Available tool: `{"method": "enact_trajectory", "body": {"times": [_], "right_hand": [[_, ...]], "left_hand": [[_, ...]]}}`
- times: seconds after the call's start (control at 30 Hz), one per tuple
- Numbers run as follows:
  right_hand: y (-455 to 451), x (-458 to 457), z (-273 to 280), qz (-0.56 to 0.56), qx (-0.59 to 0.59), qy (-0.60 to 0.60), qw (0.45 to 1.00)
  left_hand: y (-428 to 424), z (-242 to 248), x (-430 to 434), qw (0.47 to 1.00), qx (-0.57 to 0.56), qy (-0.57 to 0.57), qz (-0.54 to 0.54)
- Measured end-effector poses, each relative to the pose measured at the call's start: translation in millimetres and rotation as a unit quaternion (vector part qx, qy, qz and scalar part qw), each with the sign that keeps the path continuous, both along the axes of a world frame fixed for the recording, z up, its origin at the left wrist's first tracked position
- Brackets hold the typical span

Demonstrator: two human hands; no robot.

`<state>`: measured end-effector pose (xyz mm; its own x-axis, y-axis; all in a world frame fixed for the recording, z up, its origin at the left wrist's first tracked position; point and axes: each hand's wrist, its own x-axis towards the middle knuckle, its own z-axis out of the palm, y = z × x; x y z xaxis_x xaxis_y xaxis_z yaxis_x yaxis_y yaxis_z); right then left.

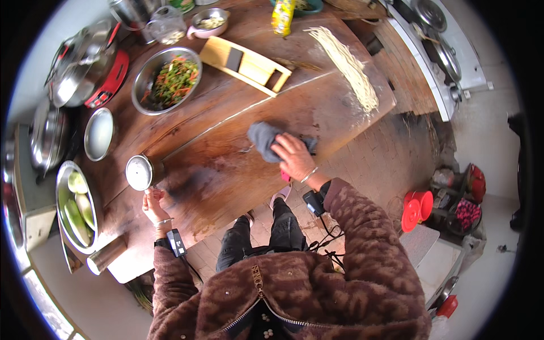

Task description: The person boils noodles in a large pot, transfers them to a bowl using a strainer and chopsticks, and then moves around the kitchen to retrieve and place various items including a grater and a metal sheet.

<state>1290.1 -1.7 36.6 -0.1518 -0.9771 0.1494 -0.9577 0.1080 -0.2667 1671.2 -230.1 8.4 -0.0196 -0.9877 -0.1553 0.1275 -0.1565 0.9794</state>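
Observation:
My right hand (293, 157) presses on a folded grey cloth (264, 138) that lies on the wooden table (229, 178). My left hand (154, 206) grips the handle of a small metal cup or pot (139, 172) with a pale top, near the table's left part. Beyond the cloth, a wooden slicer board (255, 70) lies aslant, and long pale noodles (348, 68) are spread at the far right. A steel bowl (142, 93) of chopped green and orange vegetables (177, 78) stands at the back left.
Left of the cup are an oval basin (60, 199) with green-white radishes, a white-looking bowl (99, 134) and a metal cylinder (106, 255). A red electric cooker (108, 80), a pink-handled bowl (212, 30) and a yellow packet (283, 17) stand further back. The table's near edge slants before my legs.

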Motion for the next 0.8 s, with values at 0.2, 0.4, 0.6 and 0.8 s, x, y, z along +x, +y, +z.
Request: {"method": "enact_trajectory", "body": {"times": [0.2,0.4,0.6,0.8], "right_hand": [[100,-121,-6,-0.258,-0.058,0.051,0.963],[228,-177,-21,-0.505,0.085,-0.265,0.817],[314,-147,26,-0.512,-0.223,-0.537,0.632],[370,-94,101,-0.462,-0.139,-0.440,0.757]], "left_hand": [[-1,7,-7,0.973,-0.050,-0.224,-0.018],[51,35,-28,0.973,0.115,-0.190,-0.057],[113,57,-262,0.755,0.213,-0.103,-0.611],[329,70,-453,0.486,0.360,-0.028,-0.796]]}}
